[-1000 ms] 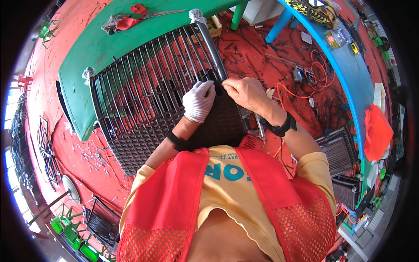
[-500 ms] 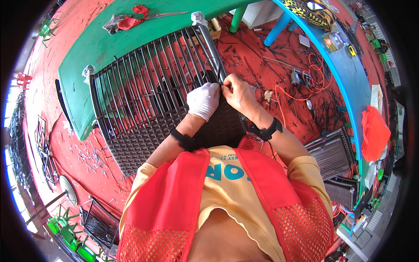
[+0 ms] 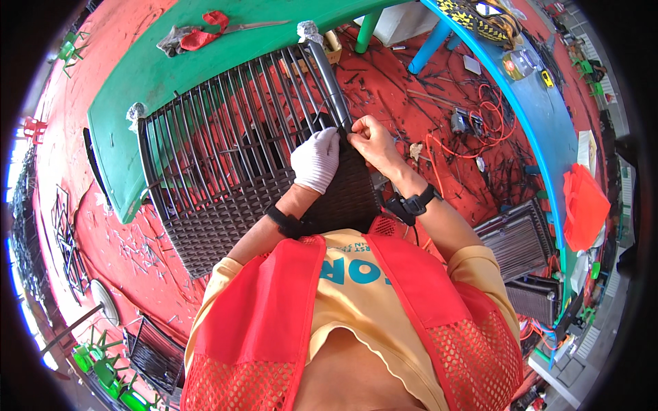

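Observation:
A dark brown wicker panel on a tubular frame leans in front of me, its lower part woven tight and its upper part bare upright strands. My left hand, in a white knitted glove, is closed on the weave near the frame's right side tube. Just to its right, my bare right hand pinches at the edge of that tube, fingers pressed together on a thin dark wicker strip mostly hidden by the fingertips. Crumpled clear wrapping covers the tube's top end.
A green table stands behind the panel, with scissors and a red-and-grey glove on it. At right is a blue table. Cut strips and an orange cord litter the red floor. More wicker panels lie at lower right.
The dark strip that looped up above my hands against the side tube no longer shows there. My hands stay at the same edge, the right one slightly turned.

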Demonstrator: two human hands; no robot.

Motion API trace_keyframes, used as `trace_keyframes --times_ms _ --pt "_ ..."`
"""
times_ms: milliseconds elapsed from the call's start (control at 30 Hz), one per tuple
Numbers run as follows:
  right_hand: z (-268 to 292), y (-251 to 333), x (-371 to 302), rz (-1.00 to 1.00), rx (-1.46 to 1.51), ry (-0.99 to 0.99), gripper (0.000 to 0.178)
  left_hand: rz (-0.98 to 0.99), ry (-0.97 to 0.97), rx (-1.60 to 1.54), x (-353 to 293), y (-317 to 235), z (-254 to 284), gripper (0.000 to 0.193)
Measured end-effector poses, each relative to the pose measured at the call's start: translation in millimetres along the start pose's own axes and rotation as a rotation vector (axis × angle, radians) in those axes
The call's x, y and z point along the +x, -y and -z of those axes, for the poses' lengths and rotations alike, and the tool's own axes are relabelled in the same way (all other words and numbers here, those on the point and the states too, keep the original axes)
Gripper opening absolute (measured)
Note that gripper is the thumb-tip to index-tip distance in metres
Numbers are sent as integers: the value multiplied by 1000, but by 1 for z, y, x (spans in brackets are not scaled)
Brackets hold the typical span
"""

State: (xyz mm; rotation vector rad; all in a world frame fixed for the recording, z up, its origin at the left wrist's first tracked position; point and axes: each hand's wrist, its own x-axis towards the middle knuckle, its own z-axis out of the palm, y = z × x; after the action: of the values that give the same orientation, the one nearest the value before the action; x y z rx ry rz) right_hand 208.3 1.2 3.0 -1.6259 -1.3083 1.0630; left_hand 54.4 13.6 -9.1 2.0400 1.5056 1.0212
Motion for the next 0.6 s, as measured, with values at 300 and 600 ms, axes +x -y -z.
trace_keyframes --times_ms 300,600 --pt "-18 21 -4 419 -826 -149 27 149 -2 -50 3 6 -6 12" --pt "-18 19 -2 348 -831 -129 21 104 86 40 9 8 -1 12"
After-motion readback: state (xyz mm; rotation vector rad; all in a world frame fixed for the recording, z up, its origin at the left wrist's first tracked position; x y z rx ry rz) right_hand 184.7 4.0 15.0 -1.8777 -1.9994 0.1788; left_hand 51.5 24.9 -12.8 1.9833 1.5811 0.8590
